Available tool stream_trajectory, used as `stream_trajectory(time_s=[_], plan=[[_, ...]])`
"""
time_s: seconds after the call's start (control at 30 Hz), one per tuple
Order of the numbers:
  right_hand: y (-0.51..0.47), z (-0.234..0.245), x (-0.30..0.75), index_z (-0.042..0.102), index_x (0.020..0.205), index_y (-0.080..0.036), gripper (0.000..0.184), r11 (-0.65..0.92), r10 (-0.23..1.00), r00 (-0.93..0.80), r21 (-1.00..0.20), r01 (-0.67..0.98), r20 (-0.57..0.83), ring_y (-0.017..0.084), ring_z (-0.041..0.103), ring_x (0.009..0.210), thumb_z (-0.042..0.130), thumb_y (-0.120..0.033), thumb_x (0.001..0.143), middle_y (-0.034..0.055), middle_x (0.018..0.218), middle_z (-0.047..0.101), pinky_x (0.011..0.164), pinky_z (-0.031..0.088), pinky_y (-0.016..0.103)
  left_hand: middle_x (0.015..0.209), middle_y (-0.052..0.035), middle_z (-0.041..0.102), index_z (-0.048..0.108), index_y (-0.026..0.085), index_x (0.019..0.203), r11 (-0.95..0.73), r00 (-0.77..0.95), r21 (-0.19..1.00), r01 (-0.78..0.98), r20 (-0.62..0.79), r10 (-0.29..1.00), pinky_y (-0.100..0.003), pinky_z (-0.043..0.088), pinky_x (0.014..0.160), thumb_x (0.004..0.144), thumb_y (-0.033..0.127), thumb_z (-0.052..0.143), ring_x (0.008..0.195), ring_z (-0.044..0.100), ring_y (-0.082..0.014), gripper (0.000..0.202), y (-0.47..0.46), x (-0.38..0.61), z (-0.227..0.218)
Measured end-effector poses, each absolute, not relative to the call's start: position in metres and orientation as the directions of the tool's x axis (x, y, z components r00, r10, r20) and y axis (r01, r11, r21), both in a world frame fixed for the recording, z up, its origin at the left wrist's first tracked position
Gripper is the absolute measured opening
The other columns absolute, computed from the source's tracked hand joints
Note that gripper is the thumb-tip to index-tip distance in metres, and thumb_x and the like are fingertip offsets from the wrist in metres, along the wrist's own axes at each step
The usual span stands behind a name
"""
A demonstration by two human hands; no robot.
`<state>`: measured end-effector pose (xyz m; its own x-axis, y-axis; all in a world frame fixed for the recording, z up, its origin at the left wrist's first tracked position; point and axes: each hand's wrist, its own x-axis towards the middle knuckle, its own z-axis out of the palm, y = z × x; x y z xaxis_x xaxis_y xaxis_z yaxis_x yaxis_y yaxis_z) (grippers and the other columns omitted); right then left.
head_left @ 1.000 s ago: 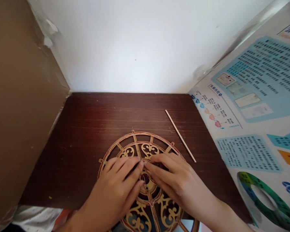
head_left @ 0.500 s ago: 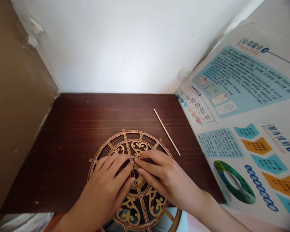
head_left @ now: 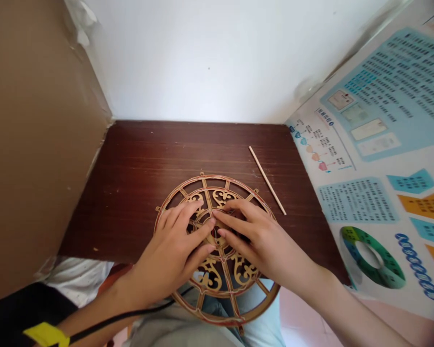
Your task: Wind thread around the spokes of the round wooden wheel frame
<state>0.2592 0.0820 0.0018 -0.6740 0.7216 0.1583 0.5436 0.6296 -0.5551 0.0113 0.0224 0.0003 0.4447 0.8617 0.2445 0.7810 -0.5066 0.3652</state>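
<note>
A wooden wheel (head_left: 223,262) overhangs the near edge of a brown table (head_left: 159,149). The left hand (head_left: 175,246) and right hand (head_left: 262,236), fingers loosely bent, touch its middle; any grip is unclear. A thin stick (head_left: 267,180) lies beyond.

Straight ahead, a white wall (head_left: 202,82) is rising behind the dark reddish-brown surface (head_left: 141,154), and soft light is brightening its middle! Over on the left, a plain brown panel (head_left: 32,120) is closing in that side, while on the right a printed panel (head_left: 376,207) is slanting away, flashing blue text blocks, orange banners and a green-and-blue ring; down low, a pinkish tiled floor (head_left: 304,318) is showing
</note>
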Motion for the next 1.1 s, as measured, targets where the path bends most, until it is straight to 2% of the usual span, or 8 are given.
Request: stream_trajectory(time_s=[0.1, 0.2, 0.37, 0.47, 0.63, 0.73, 0.97, 1.1], plan=[[0.084, 0.002, 0.259, 0.071, 0.147, -0.028, 0.036, 0.626, 0.723, -0.672, -0.562, 0.540, 0.160, 0.033, 0.074, 0.123, 0.057, -0.035, 0.115, 0.0150, 0.136, 0.071, 0.103, 0.066, 0.057, 0.150, -0.0144, 0.066, 0.065, 0.026, 0.143, -0.513, 0.374, 0.428, 0.744, 0.370, 0.850, -0.052, 0.048, 0.114, 0.109, 0.019, 0.058, 0.138, 0.060, -0.0300, 0.034, 0.011, -0.004, 0.002], [0.087, 0.001, 0.259, 0.071, 0.146, -0.027, 0.035, 0.628, 0.718, -0.677, -0.569, 0.531, 0.161, 0.032, 0.075, 0.119, 0.056, -0.036, 0.115, 0.0149, 0.135, 0.071, 0.101, 0.067, 0.054, 0.126, -0.0083, 0.075, 0.069, 0.026, 0.128, -0.407, 0.135, 0.508, 0.759, 0.488, 0.862, -0.045, 0.049, 0.107, 0.108, 0.012, 0.055, 0.120, 0.067, -0.0232, 0.028, -0.006, -0.024, -0.004], [0.090, 0.003, 0.259, 0.071, 0.143, -0.025, 0.035, 0.657, 0.696, -0.702, -0.528, 0.538, 0.151, 0.031, 0.075, 0.117, 0.052, -0.039, 0.117, 0.0152, 0.135, 0.069, 0.100, 0.067, 0.053, 0.113, -0.0062, 0.079, 0.074, 0.026, 0.116, -0.248, -0.043, 0.522, 0.816, 0.482, 0.875, -0.045, 0.053, 0.097, 0.109, 0.015, 0.054, 0.107, 0.073, -0.0233, 0.024, -0.025, -0.049, -0.018], [0.090, 0.005, 0.257, 0.069, 0.144, -0.021, 0.038, 0.694, 0.665, -0.736, -0.470, 0.545, 0.129, 0.033, 0.074, 0.119, 0.050, -0.039, 0.117, 0.0171, 0.136, 0.068, 0.099, 0.066, 0.055, 0.112, -0.0063, 0.081, 0.076, 0.026, 0.114, -0.257, -0.030, 0.520, 0.814, 0.481, 0.876, -0.043, 0.054, 0.095, 0.110, 0.019, 0.054, 0.105, 0.075, -0.0230, 0.023, -0.023, -0.055, -0.020], [0.089, 0.010, 0.255, 0.069, 0.146, -0.018, 0.040, 0.708, 0.658, -0.745, -0.422, 0.566, 0.106, 0.034, 0.073, 0.120, 0.050, -0.038, 0.117, 0.0189, 0.138, 0.067, 0.101, 0.065, 0.056, 0.111, -0.0064, 0.082, 0.077, 0.025, 0.121, -0.401, 0.143, 0.472, 0.785, 0.492, 0.859, -0.042, 0.051, 0.093, 0.110, 0.025, 0.055, 0.101, 0.074, -0.0222, 0.024, -0.013, -0.055, -0.024], [0.090, 0.010, 0.255, 0.071, 0.143, -0.017, 0.040, 0.728, 0.647, -0.754, -0.387, 0.566, 0.114, 0.034, 0.074, 0.116, 0.049, -0.038, 0.118, 0.0190, 0.135, 0.068, 0.100, 0.064, 0.056, 0.110, -0.0076, 0.081, 0.077, 0.025, 0.122, -0.411, 0.177, 0.428, 0.805, 0.488, 0.855, -0.042, 0.049, 0.090, 0.111, 0.032, 0.055, 0.099, 0.073, -0.0231, 0.026, -0.013, -0.055, -0.028], [0.098, 0.005, 0.256, 0.075, 0.142, -0.019, 0.041, 0.761, 0.614, -0.771, -0.385, 0.522, 0.167, 0.035, 0.071, 0.120, 0.050, -0.041, 0.117, 0.0184, 0.134, 0.070, 0.103, 0.061, 0.058, 0.119, -0.0106, 0.077, 0.076, 0.022, 0.126, -0.389, 0.199, 0.340, 0.856, 0.477, 0.856, -0.044, 0.045, 0.093, 0.111, 0.042, 0.057, 0.106, 0.071, -0.0261, 0.031, -0.016, -0.053, -0.034], [0.108, 0.000, 0.256, 0.080, 0.133, -0.020, 0.039, 0.810, 0.564, -0.784, -0.359, 0.463, 0.259, 0.038, 0.070, 0.123, 0.052, -0.042, 0.116, 0.0184, 0.130, 0.071, 0.104, 0.059, 0.058, 0.124, -0.0122, 0.075, 0.076, 0.022, 0.128, -0.391, 0.217, 0.305, 0.869, 0.474, 0.853, -0.045, 0.044, 0.096, 0.112, 0.057, 0.052, 0.111, 0.069, -0.0281, 0.045, -0.013, -0.051, -0.033]])
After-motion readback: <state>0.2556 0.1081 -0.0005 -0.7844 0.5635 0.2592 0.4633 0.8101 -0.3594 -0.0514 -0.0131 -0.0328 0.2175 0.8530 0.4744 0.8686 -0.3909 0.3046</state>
